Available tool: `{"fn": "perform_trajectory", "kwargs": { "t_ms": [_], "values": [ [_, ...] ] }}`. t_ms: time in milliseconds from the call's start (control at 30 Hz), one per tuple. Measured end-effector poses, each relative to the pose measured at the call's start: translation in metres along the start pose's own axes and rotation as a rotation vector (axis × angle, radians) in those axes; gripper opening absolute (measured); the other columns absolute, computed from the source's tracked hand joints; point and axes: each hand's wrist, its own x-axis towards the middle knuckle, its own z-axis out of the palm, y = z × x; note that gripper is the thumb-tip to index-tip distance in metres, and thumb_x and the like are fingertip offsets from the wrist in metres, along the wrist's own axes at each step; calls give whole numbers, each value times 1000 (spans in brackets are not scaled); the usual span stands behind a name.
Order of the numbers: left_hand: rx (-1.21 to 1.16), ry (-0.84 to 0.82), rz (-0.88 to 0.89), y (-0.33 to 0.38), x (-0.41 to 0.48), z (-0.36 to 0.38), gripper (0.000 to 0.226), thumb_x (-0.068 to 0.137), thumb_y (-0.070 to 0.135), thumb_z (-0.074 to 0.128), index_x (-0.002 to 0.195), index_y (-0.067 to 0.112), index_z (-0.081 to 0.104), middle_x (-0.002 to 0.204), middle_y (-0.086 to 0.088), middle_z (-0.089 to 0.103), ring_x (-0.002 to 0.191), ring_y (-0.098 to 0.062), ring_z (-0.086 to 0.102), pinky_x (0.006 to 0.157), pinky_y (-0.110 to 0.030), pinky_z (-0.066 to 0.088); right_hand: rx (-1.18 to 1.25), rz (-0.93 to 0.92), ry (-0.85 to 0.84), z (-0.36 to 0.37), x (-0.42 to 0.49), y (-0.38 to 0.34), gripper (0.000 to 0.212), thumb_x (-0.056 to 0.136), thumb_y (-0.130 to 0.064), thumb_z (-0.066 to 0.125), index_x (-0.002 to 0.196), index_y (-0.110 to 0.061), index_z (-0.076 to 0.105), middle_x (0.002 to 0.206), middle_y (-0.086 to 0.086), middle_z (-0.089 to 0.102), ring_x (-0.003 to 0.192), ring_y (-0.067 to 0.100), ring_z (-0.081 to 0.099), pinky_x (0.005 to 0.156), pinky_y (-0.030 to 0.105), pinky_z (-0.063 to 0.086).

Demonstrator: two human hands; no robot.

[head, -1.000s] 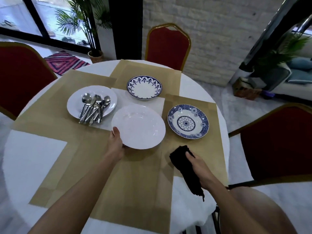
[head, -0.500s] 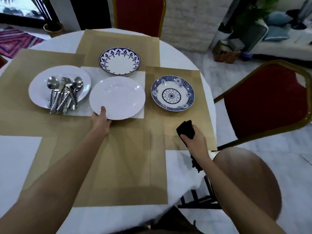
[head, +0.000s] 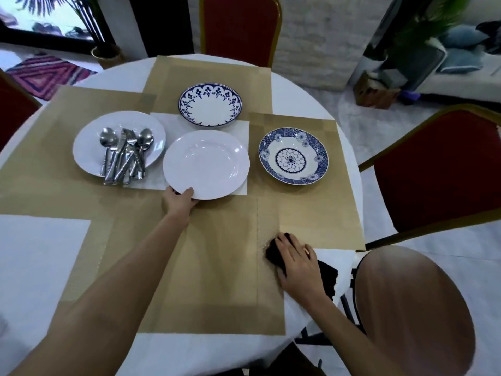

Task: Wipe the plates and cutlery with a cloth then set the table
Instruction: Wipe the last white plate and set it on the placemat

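Starting the wipe step, by the look of it: left hand (head: 179, 202) pinches the near rim of the white plate (head: 206, 164) at frame centre. Right hand (head: 296, 263) lies fairly flat on the black cloth (head: 272, 253), lower right. Next likely needs the cloth gathered up and brought to the plate.

A red chair with a gold frame (head: 240, 25) stands at the far side, another (head: 439, 169) to the right and a third (head: 13, 109) at the left edge, with a round brown seat (head: 414, 308) nearest, a striped pink rug (head: 46, 74) beside a potted palm (head: 107, 54), and a wooden crate (head: 375, 90) below blue cushions (head: 458, 39).
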Motion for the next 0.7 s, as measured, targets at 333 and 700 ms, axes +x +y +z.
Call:
{"fn": "perform_trajectory", "kwargs": {
  "t_ms": [333, 700],
  "values": [
    [183, 78, 237, -9, -26, -14, 41, 98, 18, 48, 138, 10, 41, 122, -2, 57, 105, -16, 55, 88, -33, 49, -130, -8, -214, -4, -8, -3, 75, 94, -65, 27, 149, -14, 30, 157, 3, 26, 143, 24, 21, 111, 47, 17],
    [1307, 16, 530, -88, -69, -132, 81, 84, 64, 0, 153, 24, 8, 161, -9, 3, 148, -28, 1, 116, -48, -4, -12, -93, 60, -30, 42, -25, 51, 90, -51, 40, 111, -15, 69, 118, 2, 67, 109, 26, 62, 93, 50, 44]
  ]
}}
